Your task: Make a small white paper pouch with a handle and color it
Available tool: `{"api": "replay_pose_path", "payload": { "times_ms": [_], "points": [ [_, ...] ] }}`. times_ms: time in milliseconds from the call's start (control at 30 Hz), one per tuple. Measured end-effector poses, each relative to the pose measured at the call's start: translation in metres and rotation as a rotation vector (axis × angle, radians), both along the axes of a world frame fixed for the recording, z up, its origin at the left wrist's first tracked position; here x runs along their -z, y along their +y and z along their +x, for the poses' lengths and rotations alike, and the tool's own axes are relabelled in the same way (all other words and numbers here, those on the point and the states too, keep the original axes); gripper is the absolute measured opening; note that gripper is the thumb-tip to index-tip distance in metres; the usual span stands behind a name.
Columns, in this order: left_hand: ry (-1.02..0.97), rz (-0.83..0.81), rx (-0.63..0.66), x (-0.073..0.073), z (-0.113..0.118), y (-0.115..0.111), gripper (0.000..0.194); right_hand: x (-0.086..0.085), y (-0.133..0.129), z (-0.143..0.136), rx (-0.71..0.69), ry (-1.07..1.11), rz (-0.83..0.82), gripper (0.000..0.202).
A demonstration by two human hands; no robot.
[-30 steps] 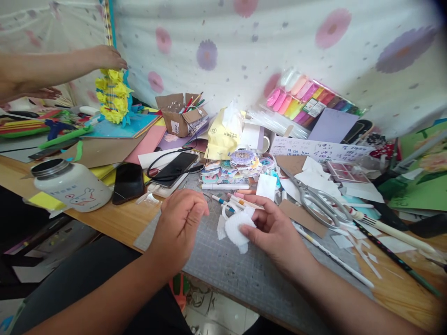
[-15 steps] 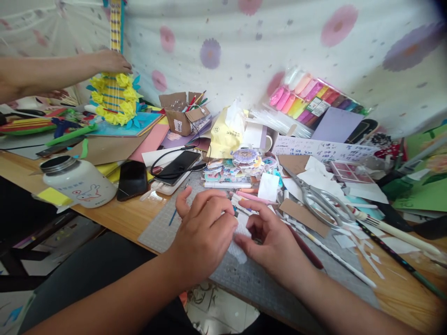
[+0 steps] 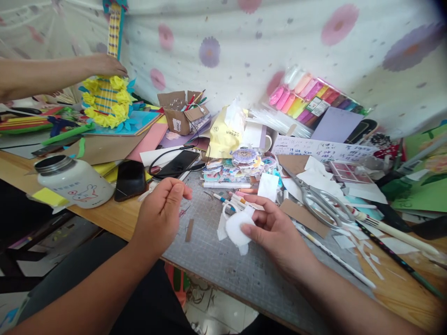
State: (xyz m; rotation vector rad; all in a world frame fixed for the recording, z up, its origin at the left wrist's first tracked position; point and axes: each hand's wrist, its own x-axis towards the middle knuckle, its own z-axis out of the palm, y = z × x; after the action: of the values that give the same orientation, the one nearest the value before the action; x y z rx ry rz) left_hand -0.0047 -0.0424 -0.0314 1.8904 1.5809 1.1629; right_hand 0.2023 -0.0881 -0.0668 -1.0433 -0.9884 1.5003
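Observation:
My right hand [image 3: 270,228] pinches a white, rounded, soft-looking cotton pad [image 3: 237,228] between thumb and fingers, above the grey cutting mat [image 3: 209,260]. More white pieces show behind and below the pad, partly covered by it. Farther left, my left hand [image 3: 162,209] is closed, with its thumb pressed against curled fingers. Whatever it may hold is hidden. A small brown strip [image 3: 189,230] lies on the mat between the hands. Pens [image 3: 223,201] and a white paper square [image 3: 268,186] lie just beyond my right hand.
Large scissors [image 3: 321,200] and paper scraps lie to the right. Behind are stacked paper cutouts [image 3: 230,172] and a cardboard box [image 3: 178,114]. A white bottle [image 3: 75,181] and phone [image 3: 130,180] stand left. Another person's hand [image 3: 110,65] holds a yellow-flowered toy guitar [image 3: 106,102].
My left hand has moved left, away from my right hand, and closed. The white pad in my right hand now shows its rounded face. The other person's guitar has shifted slightly left.

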Motion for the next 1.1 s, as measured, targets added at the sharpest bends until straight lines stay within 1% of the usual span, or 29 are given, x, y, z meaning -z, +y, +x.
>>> {"api": "replay_pose_path", "payload": {
  "times_ms": [67, 133, 233, 267, 300, 367, 500, 600, 900, 1100],
  "points": [
    [0.044, -0.003, 0.071, 0.001, 0.001, -0.004, 0.032, -0.001, 0.001, 0.001, 0.014, 0.072, -0.003, 0.054],
    [0.089, 0.051, 0.144, 0.004, 0.006, -0.009, 0.029, -0.002, 0.002, 0.001, 0.016, 0.107, 0.000, 0.053],
    [0.128, 0.258, 0.258, 0.007, 0.017, -0.019, 0.007, -0.002, 0.002, 0.000, 0.014, 0.125, -0.018, 0.055],
    [0.152, 0.323, 0.290, 0.008, 0.021, -0.022, 0.005, -0.002, 0.001, 0.000, 0.012, 0.132, -0.025, 0.056],
    [0.180, 0.365, 0.309, 0.009, 0.025, -0.025, 0.008, -0.002, 0.001, -0.001, 0.010, 0.137, -0.026, 0.057],
    [0.232, 0.394, 0.310, 0.009, 0.033, -0.030, 0.011, 0.000, 0.000, -0.002, 0.007, 0.131, -0.014, 0.059],
    [0.266, 0.393, 0.290, 0.009, 0.041, -0.033, 0.015, 0.002, -0.001, -0.002, -0.006, 0.088, -0.004, 0.064],
    [0.275, 0.411, 0.291, 0.009, 0.042, -0.033, 0.017, 0.003, -0.001, -0.002, -0.022, 0.086, -0.013, 0.066],
    [0.328, 0.450, 0.292, 0.007, 0.043, -0.034, 0.020, 0.002, -0.002, -0.002, -0.006, 0.049, -0.019, 0.068],
    [0.374, 0.497, 0.288, 0.007, 0.042, -0.036, 0.022, 0.000, -0.003, -0.004, 0.019, 0.033, -0.041, 0.066]
  ]
}}
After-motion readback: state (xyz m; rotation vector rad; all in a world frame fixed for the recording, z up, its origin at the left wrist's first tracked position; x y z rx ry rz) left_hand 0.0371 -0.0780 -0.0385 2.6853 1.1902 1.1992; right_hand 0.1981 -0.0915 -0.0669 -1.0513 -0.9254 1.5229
